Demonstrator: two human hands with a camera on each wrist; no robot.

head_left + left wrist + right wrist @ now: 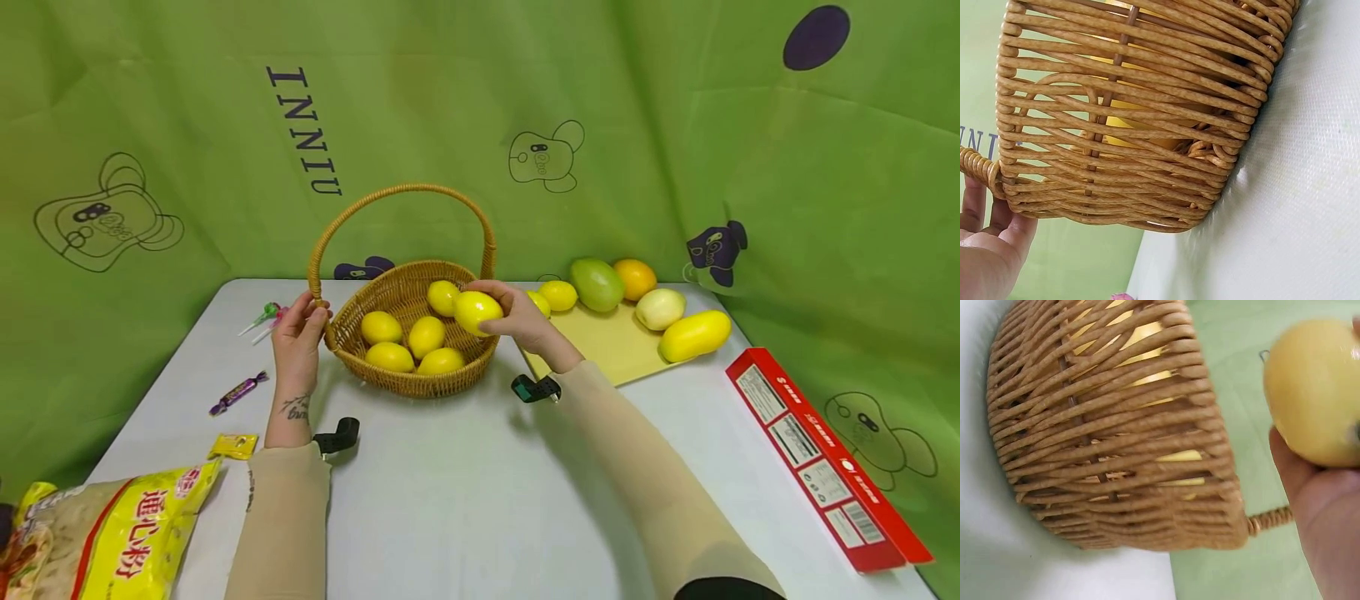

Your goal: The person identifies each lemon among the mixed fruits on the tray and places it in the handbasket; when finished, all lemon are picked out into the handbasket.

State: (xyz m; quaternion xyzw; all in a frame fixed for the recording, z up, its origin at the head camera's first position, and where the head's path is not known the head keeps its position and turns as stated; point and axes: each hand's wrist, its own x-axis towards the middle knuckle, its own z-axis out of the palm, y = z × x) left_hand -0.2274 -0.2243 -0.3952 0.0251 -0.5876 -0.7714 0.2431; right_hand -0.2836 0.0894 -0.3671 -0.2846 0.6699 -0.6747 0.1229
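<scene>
A brown wicker basket [408,385] with a tall arched handle stands at the back of the white table, with several yellow lemons [381,327] inside. At its left side, my left hand [297,346] grips the foot of the handle between thumb and fingers. The left wrist view shows those fingers [1015,234] under the rim where the handle joins. My right hand [525,321] holds another lemon [477,313] over the basket's right rim. In the right wrist view this lemon [1313,394] sits above the rim, partly cut off by the frame edge.
Right of the basket, a yellow board [600,342] bears lemons [558,295], a green mango [597,284], an orange [634,279] and other fruit. A long red box [825,458] lies at the right edge. At left are lollipops [268,312], wrapped candies [238,393] and a food bag [112,533].
</scene>
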